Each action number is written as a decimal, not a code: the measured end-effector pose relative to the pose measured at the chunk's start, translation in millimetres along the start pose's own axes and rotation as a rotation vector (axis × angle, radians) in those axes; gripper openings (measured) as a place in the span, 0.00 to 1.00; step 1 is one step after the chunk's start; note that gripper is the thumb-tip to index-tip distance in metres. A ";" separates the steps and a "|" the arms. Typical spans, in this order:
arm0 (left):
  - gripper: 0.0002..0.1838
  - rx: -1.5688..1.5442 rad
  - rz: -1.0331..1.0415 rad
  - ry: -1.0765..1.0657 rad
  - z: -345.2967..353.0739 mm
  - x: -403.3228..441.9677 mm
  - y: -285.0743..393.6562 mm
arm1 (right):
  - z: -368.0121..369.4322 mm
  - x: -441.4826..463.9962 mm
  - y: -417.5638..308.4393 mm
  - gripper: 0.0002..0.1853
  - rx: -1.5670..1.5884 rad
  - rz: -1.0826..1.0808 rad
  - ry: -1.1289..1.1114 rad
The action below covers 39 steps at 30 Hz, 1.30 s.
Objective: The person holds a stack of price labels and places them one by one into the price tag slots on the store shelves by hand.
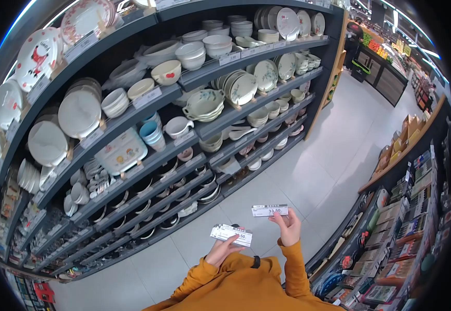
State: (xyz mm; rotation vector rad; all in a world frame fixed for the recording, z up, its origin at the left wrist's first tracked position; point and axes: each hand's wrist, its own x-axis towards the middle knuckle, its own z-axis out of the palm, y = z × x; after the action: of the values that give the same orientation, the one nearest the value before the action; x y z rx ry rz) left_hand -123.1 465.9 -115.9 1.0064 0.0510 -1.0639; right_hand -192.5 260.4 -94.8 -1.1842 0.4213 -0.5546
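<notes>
In front of my body, my left hand (219, 252) grips a fanned stack of white price tags (243, 239), its fingers closed on the lower edge. One more price tag (261, 211), white with a dark top strip and a number that looks like 33.50, is pinched in my right hand (287, 226). That hand is raised a little higher and to the right, apart from the stack. Both hands are over the floor of the aisle, away from the shelves. Orange-brown sleeves cover my arms.
Dark shelves (194, 140) on the left carry stacked plates (80, 113), bowls (190, 54) and cups (152, 133), with price labels along their edges. Packaged goods (391, 243) fill a rack on the right. Tiled floor (308, 160) runs between them towards a produce stand (378, 67). A person (353, 41) stands far off.
</notes>
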 end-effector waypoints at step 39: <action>0.21 -0.410 0.411 0.546 58.2 293.6 173.1 | 146.9 550.9 98.0 0.06 -0.750 -0.521 -1.073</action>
State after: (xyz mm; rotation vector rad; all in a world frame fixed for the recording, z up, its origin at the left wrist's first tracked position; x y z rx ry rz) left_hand 136.4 237.6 -109.2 0.8558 0.4694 -0.3602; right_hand 347.8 61.4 -150.8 -2.1306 -0.6868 -0.1083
